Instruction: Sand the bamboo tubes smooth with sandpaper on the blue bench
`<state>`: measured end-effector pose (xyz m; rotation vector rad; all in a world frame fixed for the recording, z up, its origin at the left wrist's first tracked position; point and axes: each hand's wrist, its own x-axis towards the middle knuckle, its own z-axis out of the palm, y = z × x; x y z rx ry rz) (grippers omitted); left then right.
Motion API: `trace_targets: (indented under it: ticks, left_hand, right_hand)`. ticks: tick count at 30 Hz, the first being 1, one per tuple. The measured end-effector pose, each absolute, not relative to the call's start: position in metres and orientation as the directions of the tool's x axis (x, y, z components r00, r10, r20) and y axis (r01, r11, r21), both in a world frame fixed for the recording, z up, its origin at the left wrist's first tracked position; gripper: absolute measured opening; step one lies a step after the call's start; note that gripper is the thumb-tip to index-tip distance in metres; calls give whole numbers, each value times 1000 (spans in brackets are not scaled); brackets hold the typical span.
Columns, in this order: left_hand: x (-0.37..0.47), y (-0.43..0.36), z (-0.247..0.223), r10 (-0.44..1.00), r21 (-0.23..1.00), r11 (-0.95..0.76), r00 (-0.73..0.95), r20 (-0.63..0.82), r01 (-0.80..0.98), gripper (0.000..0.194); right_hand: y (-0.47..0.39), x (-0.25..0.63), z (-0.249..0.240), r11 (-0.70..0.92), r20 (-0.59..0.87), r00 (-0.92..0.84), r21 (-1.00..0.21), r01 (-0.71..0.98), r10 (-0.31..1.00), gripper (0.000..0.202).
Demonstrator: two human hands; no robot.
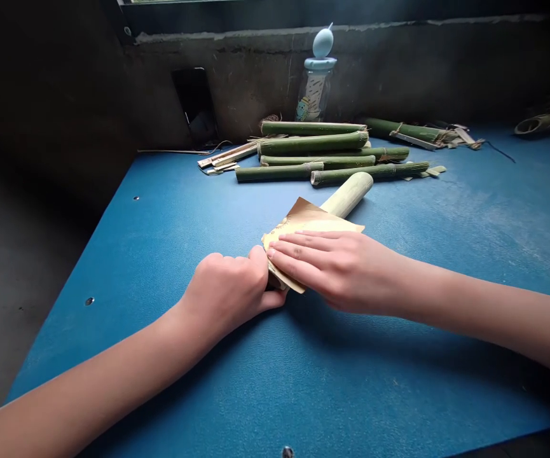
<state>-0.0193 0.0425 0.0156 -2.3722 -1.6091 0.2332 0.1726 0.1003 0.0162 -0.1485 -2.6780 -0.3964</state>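
Tube [350, 196] of pale bamboo lies slantwise on the table [160, 267], far end toward 1 o'clock and near end toward 7. The left hand [229, 280] is closed around the near end. The right hand [339, 264] is flat, its fingers straight and close together, laid on a paper [310, 215] which covers the middle of the tube. Whether the left fingers also pinch the edge of the paper, I cannot tell. Paper and hands hide most of the tube; mainly its far part is visible.

Counted from the tube, green sticks [313, 142] lie in a loose row at 12 o'clock, the nearest just beyond the far end. Behind them stands a bottle [315, 92], its base hidden. Split strips [229, 154] are between 10 and 11, a bundle [418, 131] is at 1, and a hollow piece [542, 122] rests in shadow at 2.

The tube looks smooth and round. The sticks are slightly glossy, and some ends are frayed. The paper is thin, tan and sharp-cornered, with dark marks along one edge. The bottle is clear, with a pale blue, egg-shaped top. The table has a blue, finely grained surface.
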Motion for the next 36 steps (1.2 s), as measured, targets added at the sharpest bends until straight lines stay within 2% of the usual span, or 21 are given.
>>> trace_targets:
  ticks: [2, 4, 7, 11, 16, 18, 24, 28, 31, 33, 36]
  left_hand:
    - [-22, 46, 17, 933, -293, -350, 359, -22, 890, 49]
    - [-23, 48, 19, 942, -293, -329, 331, -45, 898, 54]
    - [-21, 45, 20, 945, -295, -321, 326, -34, 900, 52]
    - [-16, 40, 19, 934, -297, -336, 357, 17, 894, 45]
    - [-20, 46, 24, 953, -294, -302, 291, -81, 907, 53]
    - [-19, 47, 27, 952, -300, -306, 282, -121, 904, 53]
    - [-8, 38, 30, 946, -351, -323, 310, -92, 879, 42]
    - [-15, 47, 30, 947, -301, -317, 286, -145, 899, 50]
    - [-21, 55, 32, 938, -291, -334, 284, -200, 897, 55]
    - [-21, 54, 32, 932, -304, -356, 313, -182, 883, 55]
    - [-18, 47, 31, 925, -345, -379, 358, -125, 859, 54]
  right_hand:
    - [93, 177, 15, 932, 421, -907, 319, 173, 24, 35]
    - [86, 179, 14, 920, 431, -901, 334, 206, 45, 34]
    - [84, 177, 13, 923, 456, -883, 283, 260, 109, 34]
    - [89, 173, 16, 956, 437, -889, 174, 235, 139, 34]
    - [79, 180, 18, 899, 408, -907, 351, 262, 106, 33]
    - [75, 179, 17, 881, 409, -902, 364, 304, 142, 33]
    - [86, 169, 19, 932, 356, -907, 193, 308, 226, 34]
    - [80, 178, 19, 911, 379, -912, 299, 285, 161, 34]
    - [75, 181, 19, 884, 385, -905, 338, 321, 182, 33]
    - [78, 177, 20, 890, 369, -900, 293, 349, 232, 33]
    - [91, 170, 22, 922, 327, -898, 151, 357, 294, 31]
